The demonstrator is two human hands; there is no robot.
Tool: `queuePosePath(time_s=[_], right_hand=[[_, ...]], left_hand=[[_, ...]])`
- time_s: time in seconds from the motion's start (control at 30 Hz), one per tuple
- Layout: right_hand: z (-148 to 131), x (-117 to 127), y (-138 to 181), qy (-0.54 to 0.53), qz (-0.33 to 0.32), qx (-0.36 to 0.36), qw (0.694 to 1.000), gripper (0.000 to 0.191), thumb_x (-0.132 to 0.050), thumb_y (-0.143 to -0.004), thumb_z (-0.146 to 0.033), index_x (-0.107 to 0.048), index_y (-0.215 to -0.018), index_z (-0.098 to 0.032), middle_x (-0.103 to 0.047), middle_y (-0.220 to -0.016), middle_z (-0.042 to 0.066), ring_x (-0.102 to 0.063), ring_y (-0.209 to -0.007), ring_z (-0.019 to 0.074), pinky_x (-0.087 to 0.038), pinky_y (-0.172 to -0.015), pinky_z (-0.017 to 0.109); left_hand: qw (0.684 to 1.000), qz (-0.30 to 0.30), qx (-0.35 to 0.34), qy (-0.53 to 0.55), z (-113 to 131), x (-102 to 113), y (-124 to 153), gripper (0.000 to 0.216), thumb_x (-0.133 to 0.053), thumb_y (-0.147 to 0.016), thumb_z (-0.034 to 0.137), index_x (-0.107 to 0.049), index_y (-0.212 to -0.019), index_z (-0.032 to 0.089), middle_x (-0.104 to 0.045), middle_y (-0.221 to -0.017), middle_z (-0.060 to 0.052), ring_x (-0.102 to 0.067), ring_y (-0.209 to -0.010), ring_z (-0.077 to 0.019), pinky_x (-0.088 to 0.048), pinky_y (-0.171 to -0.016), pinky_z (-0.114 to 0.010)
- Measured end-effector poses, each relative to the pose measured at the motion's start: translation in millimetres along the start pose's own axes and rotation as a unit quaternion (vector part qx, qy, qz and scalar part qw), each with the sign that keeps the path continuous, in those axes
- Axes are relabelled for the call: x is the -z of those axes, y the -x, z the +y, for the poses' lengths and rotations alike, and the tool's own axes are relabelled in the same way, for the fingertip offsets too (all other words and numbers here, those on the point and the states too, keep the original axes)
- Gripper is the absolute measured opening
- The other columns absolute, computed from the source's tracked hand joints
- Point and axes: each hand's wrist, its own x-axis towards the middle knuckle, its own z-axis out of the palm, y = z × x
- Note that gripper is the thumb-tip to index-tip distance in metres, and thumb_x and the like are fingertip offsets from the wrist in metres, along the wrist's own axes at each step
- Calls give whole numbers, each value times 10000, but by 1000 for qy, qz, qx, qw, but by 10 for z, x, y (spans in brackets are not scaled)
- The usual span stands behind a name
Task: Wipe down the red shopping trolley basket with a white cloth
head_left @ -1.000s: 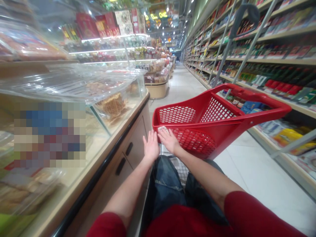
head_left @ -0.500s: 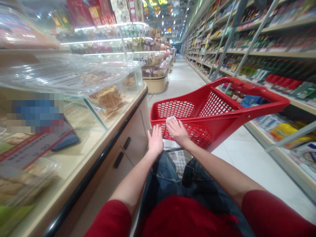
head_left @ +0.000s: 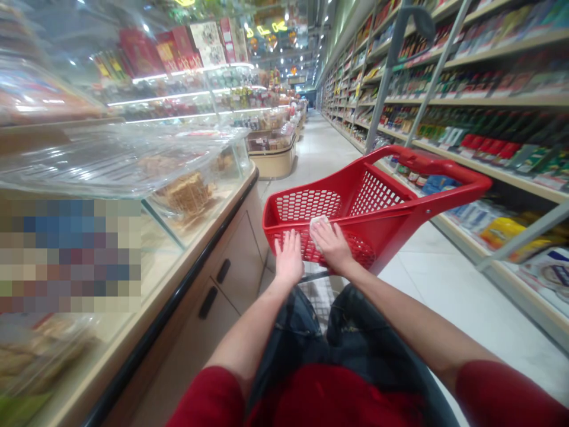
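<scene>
Yellow illuminated sign (head_left: 263, 29), hung at upper centre: characters resemble "D", "L" and "K"; blurred, reading not confirmed. White rectangular box with dark print (head_left: 208, 44), on the upper left display: marks visible, wording illegible. Red rectangular box with gold-toned print (head_left: 165, 52), beside it: illegible. White plastic pack with dark blue oval mark (head_left: 551, 268), lower right shelf: brand unreadable. Pale label strips along the right-hand shelf edges (head_left: 466, 152): too small to read. No number could be read.
</scene>
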Motion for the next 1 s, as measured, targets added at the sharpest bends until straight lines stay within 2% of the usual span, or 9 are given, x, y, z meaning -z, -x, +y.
queuePosePath(time_s=[0.1,0.2,0.3,0.43,0.57,0.67,0.73,0.83,1.0], right_hand=[[-39,-144,210,8,-41,21,999,361,-406,-840,-126,-533,-1177,-146,-479,-1289,116,-397,-1213,253,-258,-998,499],[-77,-233,408,14,-29,43,999,334,-414,-835,-120,-561,-1135,-144,-514,-1258,103,-425,-1189,247,-290,-982,474],[-14,-124,435,16,6,28,999,365,-402,-839,-115,-527,-1179,-159,-489,-1285,95,-373,-1233,235,-259,-1005,465],[170,115,285,23,33,-34,999,397,-394,-841,-123,-489,-1224,-165,-446,-1321,106,-315,-1270,233,-209,-1028,480],[247,74,299,43,16,-47,998,398,-383,-840,-130,-495,-1222,-151,-453,-1312,116,-362,-1239,242,-223,-1019,487],[202,-58,473,47,-22,-30,998,380,-397,-836,-136,-517,-1196,-149,-479,-1291,113,-400,-1209,245,-246,-1008,481],[178,-83,583,49,-22,-19,998,363,-397,-834,-128,-536,-1170,-145,-501,-1271,107,-406,-1203,243,-259,-1003,468],[220,34,613,46,9,-17,999,373,-384,-838,-119,-522,-1184,-146,-504,-1269,101,-373,-1229,231,-244,-1014,460],[424,277,408,51,41,-73,995,401,-374,-849,-142,-475,-1237,-157,-442,-1323,112,-285,-1283,235,-186,-1034,493]], left_hand=[[1000,5,-30,-7,87,-31,33,670,-385,-723,157,-221,-1368,81,-155,-1463,-117,-99,-1348,-226,-57,-1074,-516],[998,0,-56,-12,154,-64,51,643,-379,-743,170,-234,-1364,87,-172,-1460,-114,-117,-1345,-224,-62,-1077,-508],[998,1,-58,-13,208,-31,5,628,-369,-753,164,-236,-1363,92,-181,-1457,-116,-116,-1345,-220,-62,-1076,-510],[998,14,-56,-14,298,85,-106,633,-361,-759,163,-213,-1369,79,-146,-1464,-117,-90,-1349,-225,-60,-1070,-527],[997,17,-73,-19,424,122,-142,608,-342,-776,170,-224,-1366,75,-144,-1465,-107,-97,-1348,-223,-76,-1071,-526],[995,6,-99,-24,516,72,-110,605,-344,-778,173,-229,-1365,82,-160,-1463,-99,-109,-1346,-222,-86,-1074,-519],[993,-1,-112,-26,564,37,-95,607,-347,-777,172,-229,-1366,90,-168,-1462,-92,-111,-1346,-221,-94,-1074,-517],[993,9,-114,-29,611,26,-124,607,-341,-782,173,-215,-1371,93,-170,-1462,-90,-103,-1347,-216,-95,-1076,-512],[994,32,-104,-31,676,87,-250,623,-345,-780,188,-191,-1373,74,-125,-1471,-104,-68,-1351,-221,-89,-1070,-522]])
